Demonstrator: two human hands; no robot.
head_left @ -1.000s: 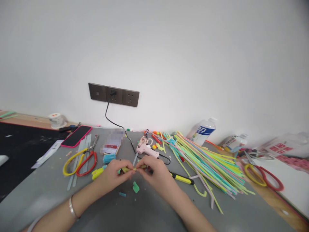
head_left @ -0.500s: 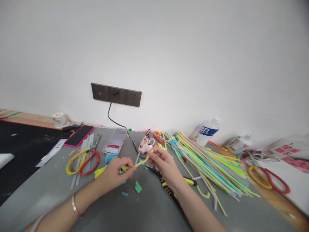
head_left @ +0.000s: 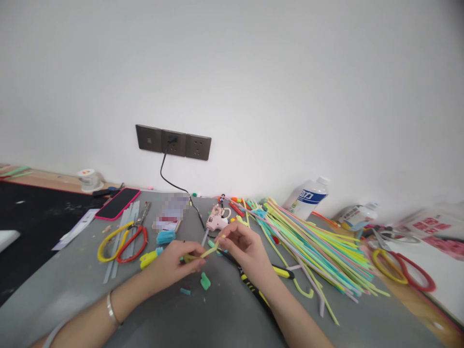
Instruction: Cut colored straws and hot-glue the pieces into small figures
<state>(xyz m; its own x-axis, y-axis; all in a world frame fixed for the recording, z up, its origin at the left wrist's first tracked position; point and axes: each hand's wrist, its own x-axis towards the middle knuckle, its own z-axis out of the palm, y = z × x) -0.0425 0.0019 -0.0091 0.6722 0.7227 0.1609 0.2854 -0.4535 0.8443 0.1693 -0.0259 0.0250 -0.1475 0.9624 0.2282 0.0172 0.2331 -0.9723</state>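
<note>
Head view: looking forward and down over the grey bench [head_left: 181, 325].
Strip [head_left: 210, 251]: yellow, raised over the bench, spanning from one hand to the other, slanting up toward the right, bent near that end.
Left hand [head_left: 180, 258]: clamped on the lower part of the strip, thumb against forefinger; strip partly hidden inside the curl.
Right hand [head_left: 248, 251]: in a closed grip on the upper end of the strip, pinched at the fingertips, slightly higher in view than the left.
Green piece [head_left: 205, 281]: lying on the bench, just nearer than the strip.
Blue scrap [head_left: 185, 291]: lying beside the green piece, to its left.
Glue gun [head_left: 216, 222]: resting beyond the strip, near the right fingertips.
Pliers [head_left: 250, 284]: lying partly hidden under the right forearm.
Cutter [head_left: 283, 272]: showing its yellow body just right of the right wrist.
Stems [head_left: 311, 246]: heaped at right, near a leaning bottle [head_left: 306, 198].
Blue bundle [head_left: 166, 237]: lying just beyond the left hand.
Phone [head_left: 118, 204]: lying farther left, screen dark.
</note>
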